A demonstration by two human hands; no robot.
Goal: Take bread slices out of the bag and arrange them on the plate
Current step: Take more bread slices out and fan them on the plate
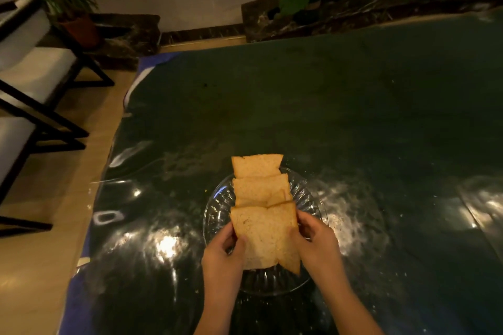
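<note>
left hand (221, 255), right hand (317, 239), fingers curled, gripping

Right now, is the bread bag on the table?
No, only the glass plate with bread slices sits on the table; no bag shows.

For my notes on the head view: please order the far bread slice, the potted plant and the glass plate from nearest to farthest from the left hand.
1. Glass plate, directly beside the left hand.
2. Far bread slice, over the plate's far rim.
3. Potted plant, on the floor, far left.

Table (353, 106) open beyond and right of plate (313, 198); chairs (32, 84) off left edge.
</note>
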